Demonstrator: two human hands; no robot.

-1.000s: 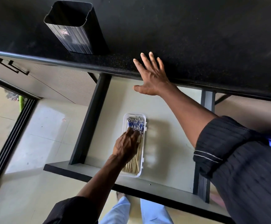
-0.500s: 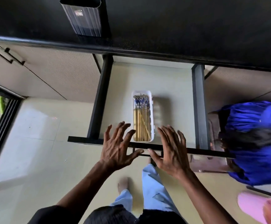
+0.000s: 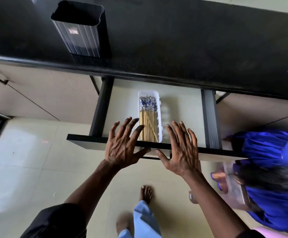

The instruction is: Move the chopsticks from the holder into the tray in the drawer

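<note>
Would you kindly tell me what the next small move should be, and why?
Probably push the drawer front inward: the chopsticks lie in the tray, the holder looks empty, and the left hand and right hand are spread open at that front.

Head camera looks steeply down, close above the open drawer [image 3: 182,103].

Black countertop [image 3: 191,48] (glossy), pale floor [image 3: 28,160]
</note>
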